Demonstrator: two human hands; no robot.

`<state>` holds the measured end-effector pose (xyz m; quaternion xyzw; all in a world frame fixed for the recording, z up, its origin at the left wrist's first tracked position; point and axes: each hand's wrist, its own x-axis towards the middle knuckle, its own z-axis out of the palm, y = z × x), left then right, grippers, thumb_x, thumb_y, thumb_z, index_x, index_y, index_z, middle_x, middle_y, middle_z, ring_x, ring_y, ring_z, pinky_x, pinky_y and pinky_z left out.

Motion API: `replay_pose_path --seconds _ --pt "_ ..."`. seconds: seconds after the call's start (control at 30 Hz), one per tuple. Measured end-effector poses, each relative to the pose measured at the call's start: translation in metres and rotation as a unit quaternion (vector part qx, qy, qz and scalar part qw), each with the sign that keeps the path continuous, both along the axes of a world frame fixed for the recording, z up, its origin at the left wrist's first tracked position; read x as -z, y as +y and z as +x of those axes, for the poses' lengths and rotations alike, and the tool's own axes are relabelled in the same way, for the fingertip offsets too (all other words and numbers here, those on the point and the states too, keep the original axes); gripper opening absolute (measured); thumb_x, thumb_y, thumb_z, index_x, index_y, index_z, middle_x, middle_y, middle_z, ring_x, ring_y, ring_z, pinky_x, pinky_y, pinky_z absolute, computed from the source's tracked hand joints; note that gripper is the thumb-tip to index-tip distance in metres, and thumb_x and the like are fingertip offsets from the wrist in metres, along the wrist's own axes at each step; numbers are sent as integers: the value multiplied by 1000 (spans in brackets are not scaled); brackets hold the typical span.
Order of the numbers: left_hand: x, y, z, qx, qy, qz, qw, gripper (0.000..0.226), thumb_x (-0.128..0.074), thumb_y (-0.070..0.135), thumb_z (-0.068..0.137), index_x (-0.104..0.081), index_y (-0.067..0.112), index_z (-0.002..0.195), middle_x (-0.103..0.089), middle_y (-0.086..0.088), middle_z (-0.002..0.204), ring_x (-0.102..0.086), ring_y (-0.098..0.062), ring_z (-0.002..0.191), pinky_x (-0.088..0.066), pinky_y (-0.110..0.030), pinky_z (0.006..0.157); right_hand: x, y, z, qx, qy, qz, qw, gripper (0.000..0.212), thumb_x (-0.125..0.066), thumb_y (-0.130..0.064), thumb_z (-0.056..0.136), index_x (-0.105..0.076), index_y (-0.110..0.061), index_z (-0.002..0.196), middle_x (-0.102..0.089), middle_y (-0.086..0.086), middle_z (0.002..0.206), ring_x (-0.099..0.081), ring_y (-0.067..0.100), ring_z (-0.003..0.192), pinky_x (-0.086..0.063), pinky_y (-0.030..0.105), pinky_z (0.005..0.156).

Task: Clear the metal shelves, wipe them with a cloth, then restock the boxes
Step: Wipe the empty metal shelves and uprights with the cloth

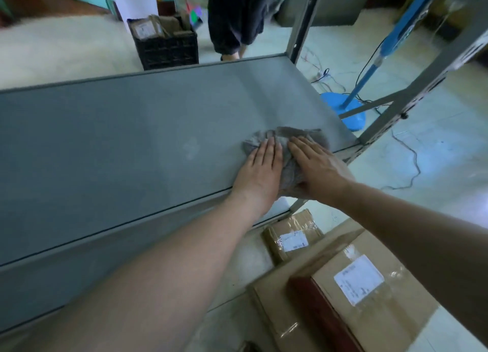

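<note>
Boxes (369, 293) sit on the floor (435, 166) by the cleared shelf (118, 140). Left hand (260, 169) and right hand (319, 169), fingers straight, press the cloth (290, 135) flat near its right front corner. Wiping looks underway; restocking remains.

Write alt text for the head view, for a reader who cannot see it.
Left hand and right hand press flat on a grey cloth near the right end of a grey metal shelf. Taped cardboard boxes sit on the floor beside it; a black crate stands beyond.
</note>
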<state>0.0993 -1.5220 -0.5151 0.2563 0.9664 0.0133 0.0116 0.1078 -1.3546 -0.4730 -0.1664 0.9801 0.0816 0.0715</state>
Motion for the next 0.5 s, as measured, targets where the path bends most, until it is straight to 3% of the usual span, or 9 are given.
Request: replay_pose_path --seconds 0.1,0.2,0.43,0.5 --pt "-2 -69 20 -2 -5 4 1000 87 -45 38 102 10 -3 156 11 -23 166 4 -30 156 -2 -39 127 -5 -62 14 -24 -8 -19 1000 110 -69 -63 80 -18 -8 161 -18 13 168 -17 26 156 -2 30 123" --pt "-1 -155 48 -26 3 5 1000 85 -44 37 103 9 -4 156 11 -24 165 5 -31 155 3 -38 124 -7 -144 31 -58 -30 -32 997 114 -50 -74 74 -16 -9 161 -16 11 168 -15 25 156 0 29 122" --pt "-4 -363 127 -71 19 -36 997 66 -25 18 108 18 -1 154 15 -18 166 10 -29 155 11 -35 121 1 -350 87 -119 -35 -67 990 108 -61 -67 87 -8 -10 162 -5 7 170 -5 20 157 10 25 119" --pt "2 -429 149 -82 43 -23 995 65 -25 18 106 12 -2 154 8 -16 167 3 -27 156 9 -35 119 -3 -413 104 -141 -42 -81 986 104 -63 -61 89 -9 -10 162 -5 8 169 -6 22 157 11 26 117"
